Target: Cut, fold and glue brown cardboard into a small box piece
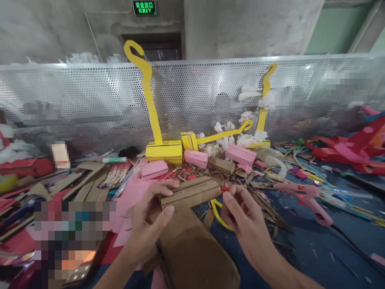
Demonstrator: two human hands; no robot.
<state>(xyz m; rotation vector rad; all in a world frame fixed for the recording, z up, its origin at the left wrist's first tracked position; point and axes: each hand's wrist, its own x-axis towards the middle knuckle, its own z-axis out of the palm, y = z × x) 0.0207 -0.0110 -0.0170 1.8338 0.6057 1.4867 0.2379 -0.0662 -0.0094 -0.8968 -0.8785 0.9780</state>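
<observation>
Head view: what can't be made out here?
Head view:
Left end of the cardboard prism, partly hidden by the left hand.
Full length of red piece, hidden by the right hand.
Lower end of large cardboard panel, cut off by bottom edge.
Whatever the lower-left pixelated patch covers.

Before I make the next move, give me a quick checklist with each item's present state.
1. Left hand has a grip on the small cardboard box: ok.
2. Right hand pinches the red piece near the box's end: ok.
3. Red piece touching the box: cannot tell.
4. Glue gun apart from both hands: ok, off to the right.
5. Glue gun hot: cannot tell, though a red light shows.
6. Blue tabletop tidy: not ok, scraps litter it.
</observation>
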